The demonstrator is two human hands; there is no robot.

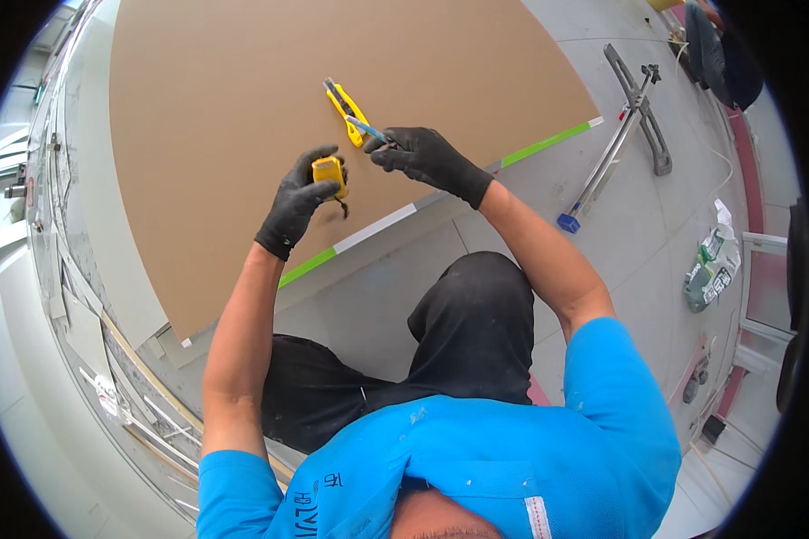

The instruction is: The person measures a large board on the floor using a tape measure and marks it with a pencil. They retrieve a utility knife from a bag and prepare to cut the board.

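Note:
My left hand [294,208], in a black glove, is closed around a yellow tape measure [329,175], with a small dark strap hanging below it. Across from it, my gloved right hand [433,163] pinches a slim blue pen [366,128] that points up and to the left. Both hands are over a large brown board [225,99], near its front edge. Just beyond them a yellow utility knife [340,101] lies on the board, partly overlapped by the pen. Green and white strips run along the board's near edge.
On the tiled floor to the right lies a long metal rail tool [602,175] with a grey crossbar and blue end. A white and green plastic bag [712,269] is farther right. Another person [726,63] is at the top right. Loose strips [85,328] lie along the left.

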